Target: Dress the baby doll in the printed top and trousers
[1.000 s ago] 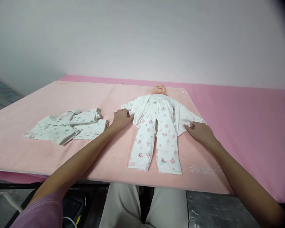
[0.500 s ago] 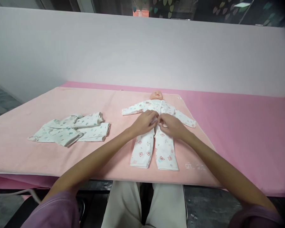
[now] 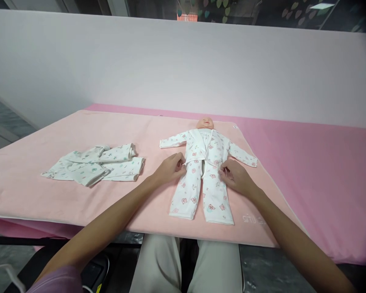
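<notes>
A baby doll (image 3: 205,123) lies on its back, dressed in a white wrap top (image 3: 212,144) with small pink prints. Matching baby pants (image 3: 187,197) cover its lower half, the two legs laid straight toward me. At the left side of the waist, my left hand (image 3: 171,167) has its fingers closed on the edge of the pants. My right hand (image 3: 236,177) pinches the opposite edge at hip height. The top's lower hem overlaps the waistband, and the sleeves stretch out to both sides.
A second white baby outfit (image 3: 93,165) with green prints lies folded to the left. Beneath everything is a peach mat (image 3: 125,130) over a pink table cover (image 3: 317,171). A white partition (image 3: 183,65) rises behind the table.
My hands have parted from the middle of the waist and moved out to its two sides. The top's front and the waist, covered before, now show. The view has shifted slightly.
</notes>
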### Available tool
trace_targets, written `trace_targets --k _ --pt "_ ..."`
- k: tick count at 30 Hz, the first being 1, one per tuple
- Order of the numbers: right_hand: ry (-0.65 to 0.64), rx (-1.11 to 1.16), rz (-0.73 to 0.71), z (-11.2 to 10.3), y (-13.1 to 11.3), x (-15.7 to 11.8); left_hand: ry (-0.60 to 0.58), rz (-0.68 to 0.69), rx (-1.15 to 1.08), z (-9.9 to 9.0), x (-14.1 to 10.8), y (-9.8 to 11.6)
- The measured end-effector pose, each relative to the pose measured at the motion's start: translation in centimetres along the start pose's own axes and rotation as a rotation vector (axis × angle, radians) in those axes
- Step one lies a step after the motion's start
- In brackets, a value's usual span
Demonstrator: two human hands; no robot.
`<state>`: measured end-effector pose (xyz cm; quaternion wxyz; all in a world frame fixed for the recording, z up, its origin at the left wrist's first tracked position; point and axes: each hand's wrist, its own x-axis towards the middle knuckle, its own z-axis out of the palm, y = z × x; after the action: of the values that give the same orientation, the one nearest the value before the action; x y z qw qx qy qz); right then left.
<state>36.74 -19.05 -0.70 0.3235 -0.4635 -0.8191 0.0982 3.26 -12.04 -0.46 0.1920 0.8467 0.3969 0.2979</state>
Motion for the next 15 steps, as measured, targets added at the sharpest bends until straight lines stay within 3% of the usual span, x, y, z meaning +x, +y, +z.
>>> trace_targets --k 5,8,12,15 --pt "0.110 -0.093 -0.110 -0.1 -2.8 2.4 -0.084 0.138 0.021 -1.0 0.0 -0.5" --pt "0.128 -0.183 -0.068 0.1 -4.6 6.3 0.010 0.102 0.032 -0.9 2.0 -0.5" --pt "-0.023 -0.382 0.130 1.3 -6.1 11.4 0.212 -0.161 0.010 -0.2 7.9 -0.8" --pt "-0.171 -0.462 0.243 2.0 -6.7 13.2 0.095 -0.484 -0.057 0.0 13.2 -1.4"
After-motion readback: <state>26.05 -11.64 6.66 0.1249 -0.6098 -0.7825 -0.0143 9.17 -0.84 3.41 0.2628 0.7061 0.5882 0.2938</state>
